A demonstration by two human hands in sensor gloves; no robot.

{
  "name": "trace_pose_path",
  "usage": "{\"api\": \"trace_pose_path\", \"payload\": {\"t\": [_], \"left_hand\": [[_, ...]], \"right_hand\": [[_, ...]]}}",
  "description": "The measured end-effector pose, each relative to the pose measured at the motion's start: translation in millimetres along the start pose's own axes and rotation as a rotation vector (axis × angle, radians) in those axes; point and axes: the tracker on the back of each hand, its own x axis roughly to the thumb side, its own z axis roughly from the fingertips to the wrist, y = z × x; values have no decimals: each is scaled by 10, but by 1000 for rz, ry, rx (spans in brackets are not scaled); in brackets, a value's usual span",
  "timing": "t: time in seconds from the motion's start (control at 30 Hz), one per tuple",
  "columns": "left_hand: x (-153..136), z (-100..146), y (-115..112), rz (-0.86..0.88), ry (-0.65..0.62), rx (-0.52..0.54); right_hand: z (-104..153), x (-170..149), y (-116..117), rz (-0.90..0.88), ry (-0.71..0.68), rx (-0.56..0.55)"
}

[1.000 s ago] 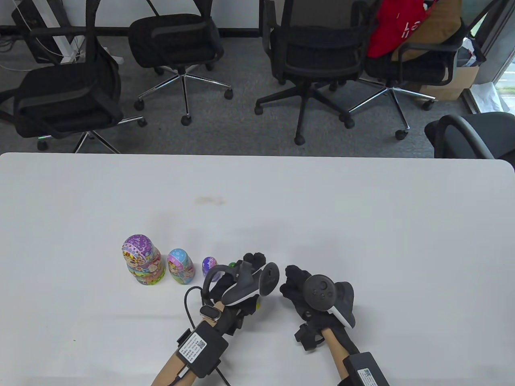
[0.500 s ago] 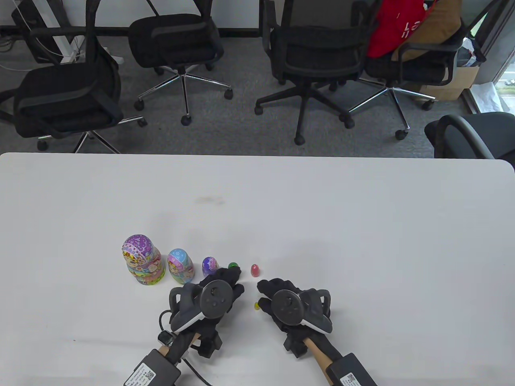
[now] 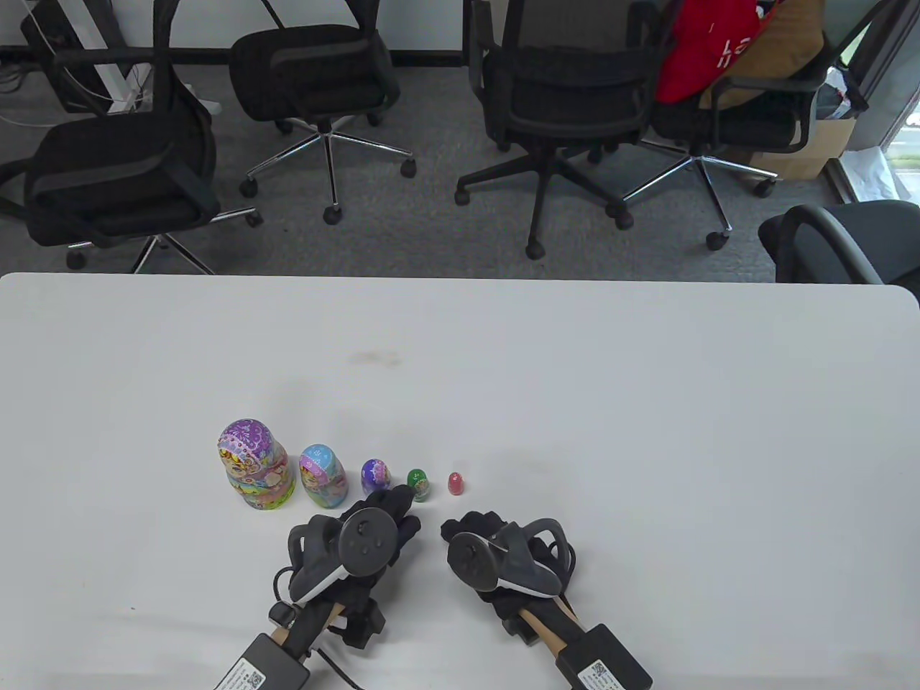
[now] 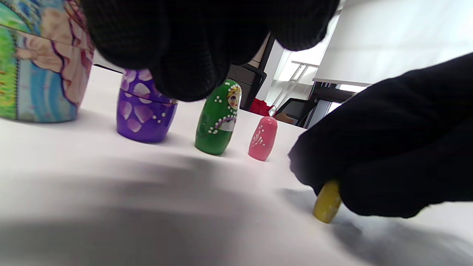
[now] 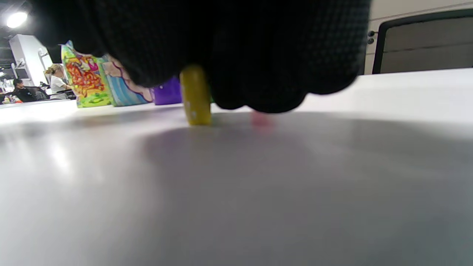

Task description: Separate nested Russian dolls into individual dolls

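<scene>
Yellow, the smallest doll [image 4: 327, 201] stands on the counter [image 3: 647, 402] just nearer than the pink doll [image 3: 454, 483], pinched by the right hand [image 3: 496, 557]. I judge it should be set beyond the pink doll to extend the row, then released gently. The left hand [image 3: 363, 539] hovers beside the green doll [image 3: 418, 484], holding nothing; I cannot tell its grip's spread.

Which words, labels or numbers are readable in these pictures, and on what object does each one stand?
None can be read.
White lettering on the red cloth over a chair: partly hidden, unreadable.
Labels with square codes on the black wrist boxes: too small.
The dolls carry painted patterns only.
</scene>
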Motion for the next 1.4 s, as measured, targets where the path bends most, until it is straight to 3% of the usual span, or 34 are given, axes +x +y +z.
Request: {"api": "trace_pose_path", "payload": {"t": [0.23,0.63,1.4], "left_hand": [[-4,7,-27,-17,3,-9],[7,9,-25,-26,4,-13],[19,3,-58,-43,2,-34]], "right_hand": [[-92,-42,-42,18,29,3],[-439,-473,-233,23,255,-44],[-581,-567,-67,33,321,7]]}}
